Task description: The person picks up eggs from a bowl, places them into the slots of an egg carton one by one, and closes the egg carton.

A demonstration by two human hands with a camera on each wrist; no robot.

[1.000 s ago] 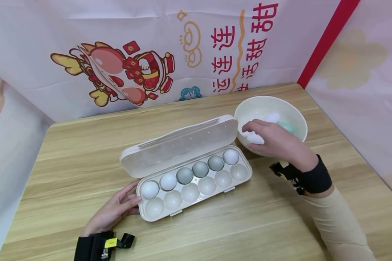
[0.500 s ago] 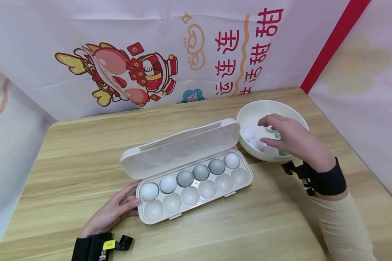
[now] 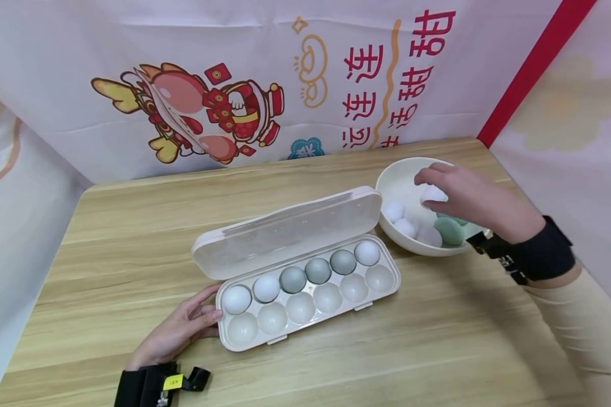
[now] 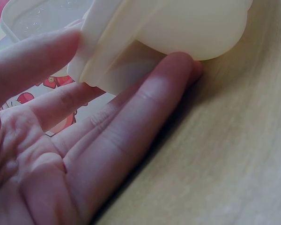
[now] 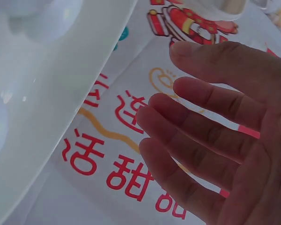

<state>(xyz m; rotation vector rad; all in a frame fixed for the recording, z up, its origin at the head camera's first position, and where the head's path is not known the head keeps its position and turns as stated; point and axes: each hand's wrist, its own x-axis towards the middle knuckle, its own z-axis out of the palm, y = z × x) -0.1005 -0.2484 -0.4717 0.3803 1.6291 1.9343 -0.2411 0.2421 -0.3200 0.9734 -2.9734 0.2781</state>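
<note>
A long white plastic egg box (image 3: 305, 333) lies with its lid (image 3: 285, 232) tipped back. Its back row holds several eggs, white (image 3: 236, 299) and grey-green (image 3: 292, 280); the front-row cups hold none. At its left end my left hand (image 3: 178, 330) grips the box, thumb on the rim and fingers underneath, as the left wrist view shows. Over a white bowl (image 3: 399, 169) my right hand (image 3: 465, 195) hovers, fingers loosely bent and apart from the thumb. A white egg (image 3: 433, 195) shows below those fingers. In the right wrist view the right hand holds nothing.
Inside the bowl lie white eggs (image 3: 406, 227) and green eggs (image 3: 449, 230). The bowl stands close against the lid's right end. A printed cloth (image 3: 305, 68) hangs behind the wooden table (image 3: 132, 237), with another cloth along the right side.
My right hand has moved from the bowl's left side, by the white eggs, towards its right, and its fingers have spread. My left hand has kept its grip on the egg box.
</note>
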